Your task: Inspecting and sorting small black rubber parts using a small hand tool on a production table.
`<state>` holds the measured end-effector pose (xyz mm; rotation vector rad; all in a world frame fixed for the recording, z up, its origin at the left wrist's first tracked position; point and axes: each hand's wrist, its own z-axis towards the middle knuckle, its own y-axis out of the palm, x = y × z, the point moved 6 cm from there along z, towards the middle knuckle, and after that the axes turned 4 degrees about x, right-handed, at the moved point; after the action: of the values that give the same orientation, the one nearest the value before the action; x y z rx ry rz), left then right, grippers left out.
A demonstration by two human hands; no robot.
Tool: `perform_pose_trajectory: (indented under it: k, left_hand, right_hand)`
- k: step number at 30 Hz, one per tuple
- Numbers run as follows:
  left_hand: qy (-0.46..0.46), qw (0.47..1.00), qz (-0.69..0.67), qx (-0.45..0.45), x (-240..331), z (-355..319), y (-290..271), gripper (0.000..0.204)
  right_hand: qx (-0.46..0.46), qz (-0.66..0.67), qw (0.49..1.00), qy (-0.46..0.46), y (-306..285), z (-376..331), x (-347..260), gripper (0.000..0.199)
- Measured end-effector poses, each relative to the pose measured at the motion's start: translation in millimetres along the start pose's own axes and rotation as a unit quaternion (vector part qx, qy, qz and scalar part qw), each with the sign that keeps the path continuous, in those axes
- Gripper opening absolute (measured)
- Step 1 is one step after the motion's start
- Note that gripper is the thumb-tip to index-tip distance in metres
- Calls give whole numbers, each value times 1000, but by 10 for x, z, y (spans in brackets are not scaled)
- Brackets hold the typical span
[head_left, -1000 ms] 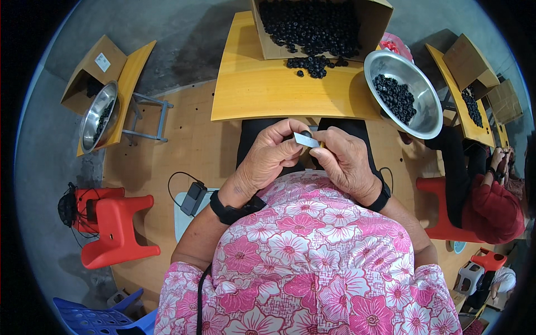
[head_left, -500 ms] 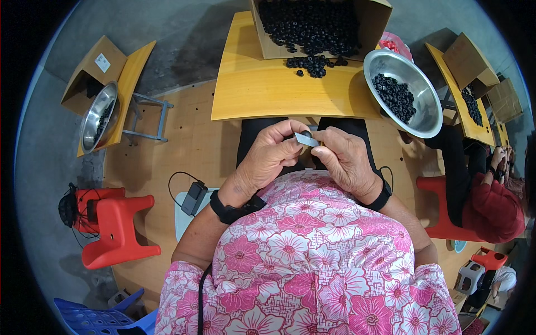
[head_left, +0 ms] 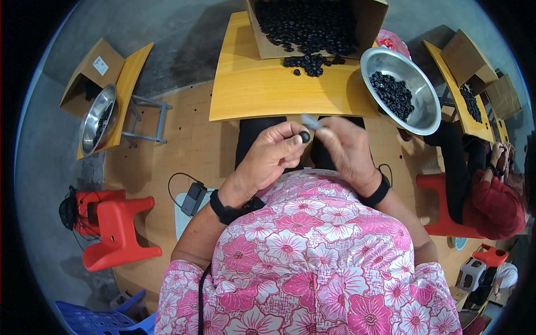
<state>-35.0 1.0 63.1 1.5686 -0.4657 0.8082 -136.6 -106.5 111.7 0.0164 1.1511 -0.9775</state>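
Between thumb and forefinger, my left hand [head_left: 272,152] pinches a small black round part [head_left: 304,137]; it looks like the black rings in the box, but its exact kind is unclear. My right hand [head_left: 349,148], smeared by motion, grips a flat grey blade [head_left: 310,121] whose tip points toward the left hand. The blade stands just above the part, apart from it. Both hands are over my lap, in front of the table edge.
Ahead is a yellow table [head_left: 240,95] with an open cardboard box [head_left: 371,25] spilling black rings [head_left: 309,65]. A steel bowl [head_left: 429,109] of them overhangs the right corner. Red stools [head_left: 114,234] stand left. A person in red [head_left: 494,204] sits at right.
The blade has come away from the black part and swung upward, with my right hand shifting slightly up. The part now shows fully at my left fingertips.
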Motion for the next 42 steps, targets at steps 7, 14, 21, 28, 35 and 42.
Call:
perform_pose_trajectory:
  k: [7,14,21,28,35,42]
  left_hand:
    - [-11,999,-27,-24,-1,13,16,16]
    - [-22,999,-16,35,-21,28,-11,20]
    - [-39,998,-44,25,-101,45,-47,22]
    - [-41,998,-10,55,-120,17,-79,20]
    - [-30,999,8,41,-56,34,-73,21]
    - [-55,997,-34,52,-76,67,-77,18]
  right_hand:
    - [48,58,997,6,-73,-21,28,16]
    - [21,221,973,56,23,-16,46,29]
    - [39,147,988,-41,38,-17,-18,33]
    - [51,6,993,-110,-5,-69,-142,41]
    - [65,-29,982,-176,-21,-32,-240,43]
    - [77,-59,976,-194,-20,-26,-215,40]
